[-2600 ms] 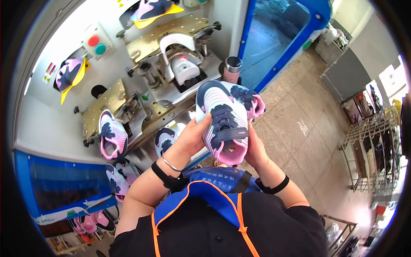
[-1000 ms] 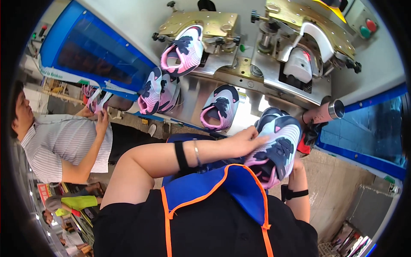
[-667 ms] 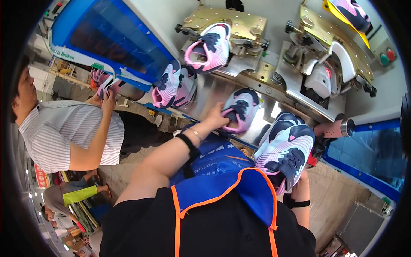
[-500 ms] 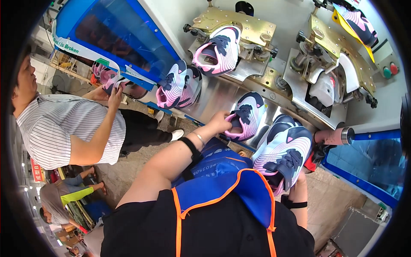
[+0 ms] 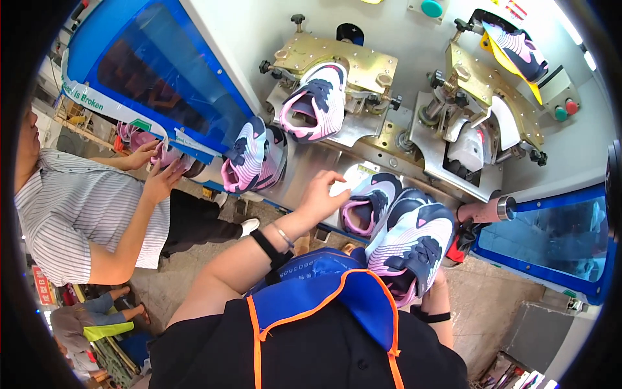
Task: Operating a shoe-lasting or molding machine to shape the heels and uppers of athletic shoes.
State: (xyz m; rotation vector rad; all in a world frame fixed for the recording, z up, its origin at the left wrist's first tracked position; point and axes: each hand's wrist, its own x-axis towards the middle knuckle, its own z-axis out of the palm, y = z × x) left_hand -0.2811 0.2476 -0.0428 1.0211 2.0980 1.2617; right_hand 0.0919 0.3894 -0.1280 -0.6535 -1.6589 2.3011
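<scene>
My left hand (image 5: pixel 322 198) is raised over the metal ledge with its fingers apart and nothing in them. Just right of it rests a white, pink and navy sneaker (image 5: pixel 382 194), its opening toward me. Close to my body, my right hand (image 5: pixel 440 283) supports a matching sneaker (image 5: pixel 421 236) at its heel; most of the fingers are hidden behind the shoe. Another sneaker's navy toe (image 5: pixel 413 200) shows just beyond that one. Further left, a sneaker pair (image 5: pixel 253 159) stands on the ledge.
A sneaker (image 5: pixel 317 104) sits on the left machine station (image 5: pixel 337 58). The right station (image 5: pixel 460 139) has a white padded form. A pink bottle (image 5: pixel 489 209) stands at right, near a blue-framed window (image 5: pixel 551 236). At left, another person (image 5: pixel 97 214) handles a pink shoe part.
My left hand has let go of the sneaker on the ledge and drawn away to its left. That sneaker now lies close against the ones by my right hand. The whole view has shifted slightly.
</scene>
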